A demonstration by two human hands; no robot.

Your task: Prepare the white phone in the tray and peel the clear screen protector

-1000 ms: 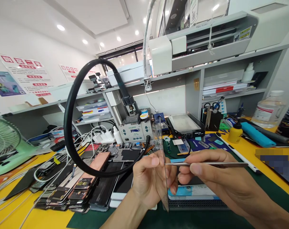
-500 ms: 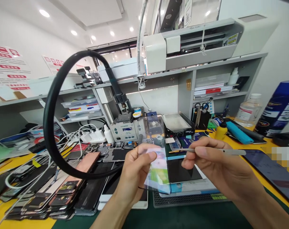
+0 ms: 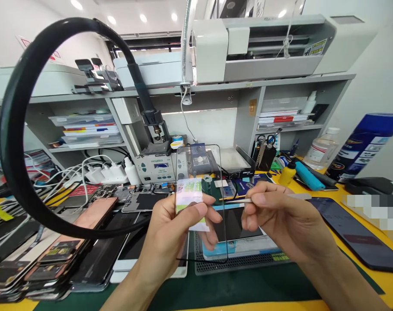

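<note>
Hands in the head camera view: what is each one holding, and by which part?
The left hand holds a clear panel by its left side, thumb in front, fingers behind. The right hand grips a thin metal tool near its middle.

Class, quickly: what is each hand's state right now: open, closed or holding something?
Left hand: closed, holding the clear pane.
Right hand: closed, holding the thin tool.

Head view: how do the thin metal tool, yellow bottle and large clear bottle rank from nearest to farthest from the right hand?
1. Thin metal tool: held in the right hand.
2. Yellow bottle: beyond the right hand.
3. Large clear bottle: farther back, rightward.
</note>
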